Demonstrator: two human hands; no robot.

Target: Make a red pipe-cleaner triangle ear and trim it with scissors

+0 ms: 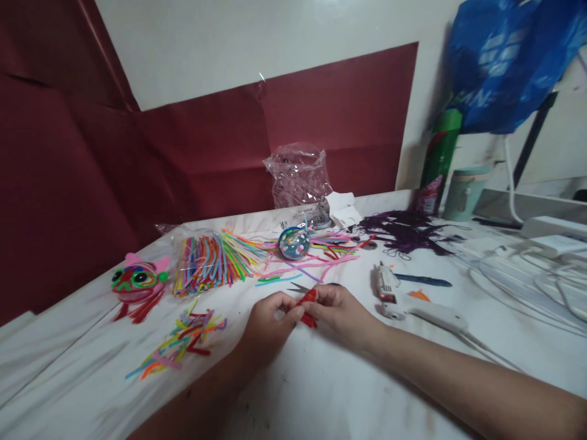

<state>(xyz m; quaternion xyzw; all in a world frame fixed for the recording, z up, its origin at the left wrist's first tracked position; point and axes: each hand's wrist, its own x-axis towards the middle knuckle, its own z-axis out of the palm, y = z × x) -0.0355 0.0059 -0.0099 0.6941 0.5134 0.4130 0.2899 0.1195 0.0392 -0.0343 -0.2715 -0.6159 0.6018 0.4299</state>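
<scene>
Between both hands, above the white table, is a bent red pipe cleaner (pixel 309 313); whether it is one stem or more cannot be made out. My left hand (pixel 270 321) pinches its left side with thumb and forefinger. From the right, my right hand (pixel 342 310) grips it between thumb and fingers, the two thumbs close together. Just behind my fingers lie scissors (pixel 300 288), with blades showing and handles mostly hidden. Farther back sits a round, decorated ball (pixel 294 244) with a blue rim, among loose colourful pipe cleaners (pixel 334 260).
At left stand a colourful animal-faced craft (pixel 137 280), a bag of pipe cleaners (pixel 206 263) and a pile of cut pieces (pixel 183 342). A corded glue gun (pixel 435 315) lies right, below purple yarn (pixel 403 232). Cables (pixel 541 281) cover the right edge.
</scene>
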